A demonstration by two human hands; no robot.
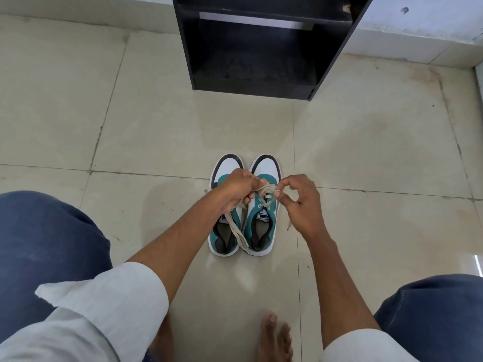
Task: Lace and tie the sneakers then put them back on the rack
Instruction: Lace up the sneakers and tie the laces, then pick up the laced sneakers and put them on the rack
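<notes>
Hands point(236, 189) point(300, 202) pinch, seemingly, right sneaker's point(262, 218) lace point(266, 190).

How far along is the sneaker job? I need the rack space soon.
Done: the right teal-and-white sneaker looks laced. In hand: left hand and right hand pull its cream lace into a knot. Left: the other sneaker, its lace loose, then both onto the black rack.

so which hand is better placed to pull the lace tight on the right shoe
Probably the right hand. It pinches the lace at its fingertips with bare floor on its side to pull toward. The left hand grips the other end but reaches across the left shoe to the right shoe.
</notes>
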